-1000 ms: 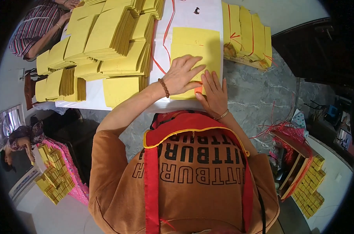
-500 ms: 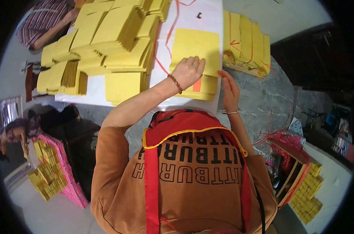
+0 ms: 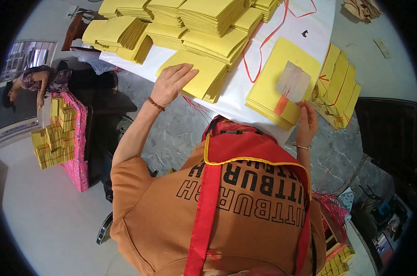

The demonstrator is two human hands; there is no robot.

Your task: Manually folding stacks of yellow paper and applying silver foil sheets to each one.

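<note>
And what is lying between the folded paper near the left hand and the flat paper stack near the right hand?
In the head view, a red string lies on the white table cover between the folded paper and the flat paper stack.

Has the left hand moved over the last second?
Yes: the left hand has gone left across the table, from the flat sheets to the nearest folded stack.

A grey square [image 3: 293, 82] and orange strip [image 3: 280, 106] top the flat yellow stack [image 3: 273, 71] right of a folded bundle [image 3: 204, 79].
</note>
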